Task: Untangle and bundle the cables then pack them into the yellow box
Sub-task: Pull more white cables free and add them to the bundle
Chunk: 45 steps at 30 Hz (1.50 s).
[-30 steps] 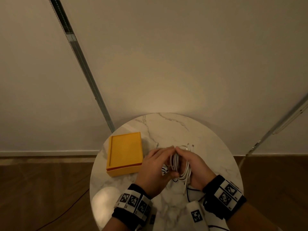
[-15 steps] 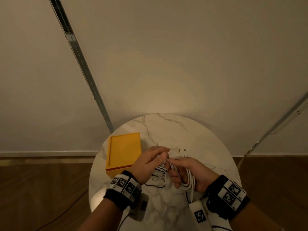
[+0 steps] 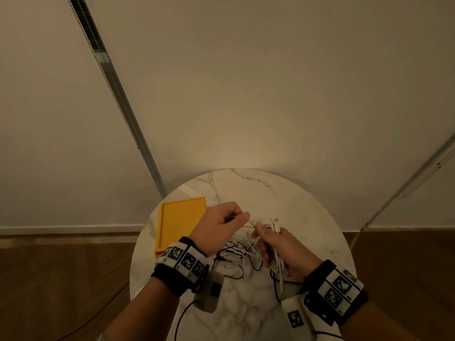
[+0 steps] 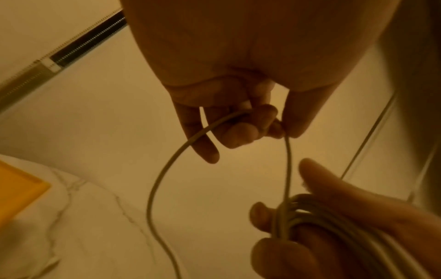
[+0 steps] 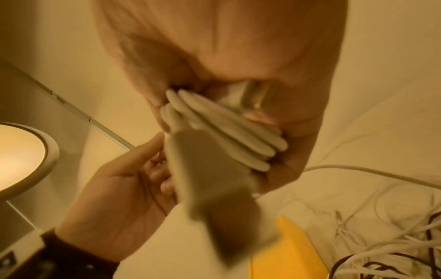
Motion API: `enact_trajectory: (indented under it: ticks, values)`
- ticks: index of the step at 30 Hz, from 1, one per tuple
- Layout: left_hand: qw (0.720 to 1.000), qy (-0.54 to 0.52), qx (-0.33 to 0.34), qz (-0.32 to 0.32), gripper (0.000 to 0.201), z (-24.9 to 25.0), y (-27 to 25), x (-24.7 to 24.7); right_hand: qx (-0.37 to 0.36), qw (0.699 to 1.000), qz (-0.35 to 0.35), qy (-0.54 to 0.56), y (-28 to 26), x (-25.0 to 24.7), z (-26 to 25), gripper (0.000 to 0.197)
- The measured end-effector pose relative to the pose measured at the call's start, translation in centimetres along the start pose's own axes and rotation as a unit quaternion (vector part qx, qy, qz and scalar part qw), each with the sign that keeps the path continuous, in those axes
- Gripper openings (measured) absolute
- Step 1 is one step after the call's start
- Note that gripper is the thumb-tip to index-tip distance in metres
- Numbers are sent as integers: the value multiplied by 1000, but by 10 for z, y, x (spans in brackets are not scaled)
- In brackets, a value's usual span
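The left hand [image 3: 219, 228] has drawn away toward the flat yellow plastic box [image 3: 181, 223], its fingers [image 4: 241, 132] pinching a strand from the coiled white cable [image 3: 277, 257] clenched in the right hand [image 3: 283, 252]; another wrap looks underway, and loose cables [image 3: 236, 254] remain tangled on the round marble table [image 3: 307, 210].

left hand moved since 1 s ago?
Yes. In the head view the left hand has pulled left, away from the right hand and over the near corner of the yellow box, drawing a white cable strand out from the coil.
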<state>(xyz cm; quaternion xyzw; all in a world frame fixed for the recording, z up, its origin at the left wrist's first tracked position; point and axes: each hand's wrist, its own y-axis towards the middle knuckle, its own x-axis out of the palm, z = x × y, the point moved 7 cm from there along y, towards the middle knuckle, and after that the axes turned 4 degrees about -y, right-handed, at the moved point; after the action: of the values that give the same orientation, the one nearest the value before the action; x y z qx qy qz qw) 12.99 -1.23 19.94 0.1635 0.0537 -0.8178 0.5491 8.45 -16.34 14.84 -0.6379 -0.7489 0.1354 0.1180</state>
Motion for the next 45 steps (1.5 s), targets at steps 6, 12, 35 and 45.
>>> enact_trajectory:
  ticks: [6, 12, 35, 45]
  values:
    - [995, -86, -43, 22, 17, 15, 2, 24, -59, 992, 98, 51, 3, -11, -10, 55]
    - [994, -103, -30, 27, 25, 13, -3, 50, -70, 983, 121, 121, 4, -17, -10, 80]
    - [978, 163, 130, -29, 31, 35, -17, 88, -19, 956, 110, 273, 8, -28, -1, 27]
    - [995, 51, 1, 80, 25, -1, -30, 74, -51, 932, 122, 338, 9, -45, -12, 16]
